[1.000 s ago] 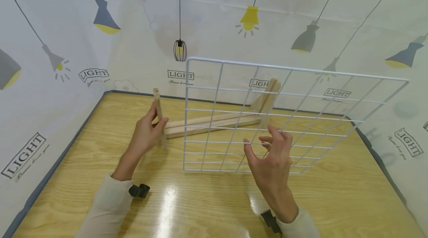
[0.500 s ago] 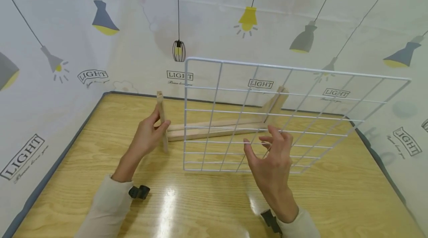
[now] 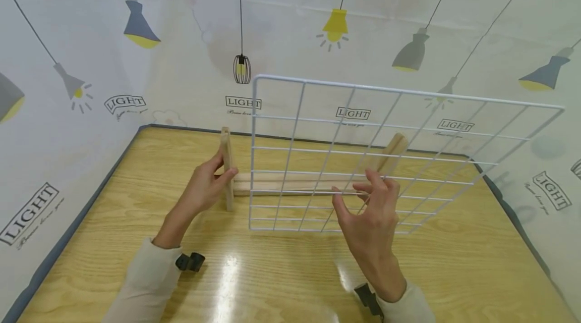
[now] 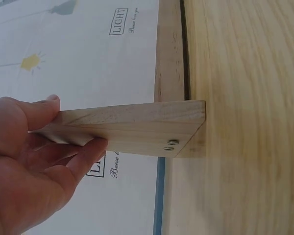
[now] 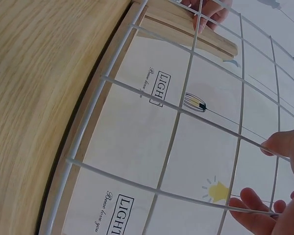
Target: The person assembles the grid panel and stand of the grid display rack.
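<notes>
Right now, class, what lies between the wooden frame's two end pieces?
A wooden crossbar, mostly behind the white wire grid in the head view; the right hand covers part of its right end.

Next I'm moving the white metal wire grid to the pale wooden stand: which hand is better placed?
Probably the right hand: it holds the white metal wire grid. The left hand grips the pale wooden stand by one upright end, so it looks better suited to steadying.
</notes>
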Demonstrator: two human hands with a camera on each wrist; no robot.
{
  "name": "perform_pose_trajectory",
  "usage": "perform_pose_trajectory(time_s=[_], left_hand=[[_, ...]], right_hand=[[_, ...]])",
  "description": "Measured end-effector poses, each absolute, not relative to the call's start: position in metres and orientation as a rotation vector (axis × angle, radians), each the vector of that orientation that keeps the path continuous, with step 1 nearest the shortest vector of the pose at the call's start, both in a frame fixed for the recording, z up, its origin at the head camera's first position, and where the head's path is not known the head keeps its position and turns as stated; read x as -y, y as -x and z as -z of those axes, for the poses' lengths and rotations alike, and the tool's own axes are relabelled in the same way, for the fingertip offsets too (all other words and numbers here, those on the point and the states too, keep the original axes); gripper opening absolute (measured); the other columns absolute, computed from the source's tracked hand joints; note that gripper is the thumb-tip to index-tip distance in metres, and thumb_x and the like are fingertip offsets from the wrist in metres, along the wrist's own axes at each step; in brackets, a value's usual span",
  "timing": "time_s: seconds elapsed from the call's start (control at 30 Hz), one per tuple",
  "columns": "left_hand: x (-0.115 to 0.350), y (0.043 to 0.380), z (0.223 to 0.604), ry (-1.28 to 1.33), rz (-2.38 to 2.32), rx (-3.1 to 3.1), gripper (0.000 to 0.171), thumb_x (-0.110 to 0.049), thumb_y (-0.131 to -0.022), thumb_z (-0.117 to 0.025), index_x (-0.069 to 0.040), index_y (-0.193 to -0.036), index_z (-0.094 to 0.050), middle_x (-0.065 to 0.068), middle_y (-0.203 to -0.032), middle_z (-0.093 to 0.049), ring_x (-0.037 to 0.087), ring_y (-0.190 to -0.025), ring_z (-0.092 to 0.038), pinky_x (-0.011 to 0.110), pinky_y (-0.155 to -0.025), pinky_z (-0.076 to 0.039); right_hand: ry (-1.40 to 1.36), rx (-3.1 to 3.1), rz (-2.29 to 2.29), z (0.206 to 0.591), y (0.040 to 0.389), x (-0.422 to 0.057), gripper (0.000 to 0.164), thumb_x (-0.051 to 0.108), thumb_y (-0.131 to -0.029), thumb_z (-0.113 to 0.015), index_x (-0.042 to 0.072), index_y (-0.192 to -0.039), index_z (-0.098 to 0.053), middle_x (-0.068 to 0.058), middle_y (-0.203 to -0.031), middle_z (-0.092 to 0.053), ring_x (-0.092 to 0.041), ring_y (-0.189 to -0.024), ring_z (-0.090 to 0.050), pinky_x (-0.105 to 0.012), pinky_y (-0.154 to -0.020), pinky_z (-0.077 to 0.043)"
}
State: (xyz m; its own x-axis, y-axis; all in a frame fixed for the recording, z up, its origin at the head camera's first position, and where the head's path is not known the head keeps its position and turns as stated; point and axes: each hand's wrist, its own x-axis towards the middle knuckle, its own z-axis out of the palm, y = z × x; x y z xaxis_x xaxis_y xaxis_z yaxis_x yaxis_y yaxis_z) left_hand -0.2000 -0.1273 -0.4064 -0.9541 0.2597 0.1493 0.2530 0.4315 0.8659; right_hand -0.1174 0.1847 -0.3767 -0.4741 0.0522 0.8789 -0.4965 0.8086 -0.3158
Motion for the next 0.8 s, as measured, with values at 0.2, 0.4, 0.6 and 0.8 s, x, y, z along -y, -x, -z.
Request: perform_pose_trajectory(time_s=[0.2, 0.4, 0.6, 0.8], left_hand=[[0.1255, 0.1976, 0.4055, -0.500, -1.603, -2.631, 0.066, -0.013, -0.104, -0.052, -0.004, -0.158, -0.014, 0.031, -0.152, -0.035, 0.046, -0.125, -0.052, 0.051, -0.092, -0.053], [0.1238, 0.1974, 0.4045, -0.520, -1.610, -2.614, 0.064, -0.012, -0.104, -0.052, -0.001, -0.157, -0.018, 0.032, -0.150, -0.037, 0.047, -0.127, -0.051, 0.050, -0.094, -0.052], [0.1220, 0.1967, 0.4040, -0.523, -1.608, -2.609, 0.063, -0.012, -0.104, -0.052, -0.001, -0.157, -0.019, 0.031, -0.150, -0.037, 0.046, -0.130, -0.048, 0.050, -0.096, -0.051], [0.1203, 0.1965, 0.4046, -0.507, -1.605, -2.596, 0.068, -0.014, -0.103, -0.053, -0.005, -0.158, -0.013, 0.030, -0.153, -0.035, 0.045, -0.137, -0.040, 0.051, -0.100, -0.047]], right_hand=[[-0.330, 1.959, -0.675, 0.3745, 0.1166, -0.1841, 0.062, 0.004, -0.072, -0.083, -0.006, -0.123, -0.048, -0.026, -0.102, -0.047, -0.028, -0.080, -0.071, -0.036, -0.062, -0.060], [-0.328, 1.968, -0.684, 0.3742, 0.1159, -0.1828, 0.063, 0.005, -0.073, -0.084, -0.007, -0.123, -0.048, -0.028, -0.104, -0.048, -0.027, -0.082, -0.071, -0.034, -0.064, -0.060], [-0.331, 1.963, -0.692, 0.3751, 0.1162, -0.1815, 0.064, 0.005, -0.072, -0.085, -0.007, -0.123, -0.049, -0.027, -0.104, -0.049, -0.028, -0.081, -0.070, -0.035, -0.063, -0.060], [-0.337, 1.960, -0.689, 0.3771, 0.1169, -0.1815, 0.064, 0.003, -0.070, -0.086, -0.007, -0.123, -0.049, -0.026, -0.104, -0.048, -0.028, -0.081, -0.070, -0.036, -0.063, -0.060]])
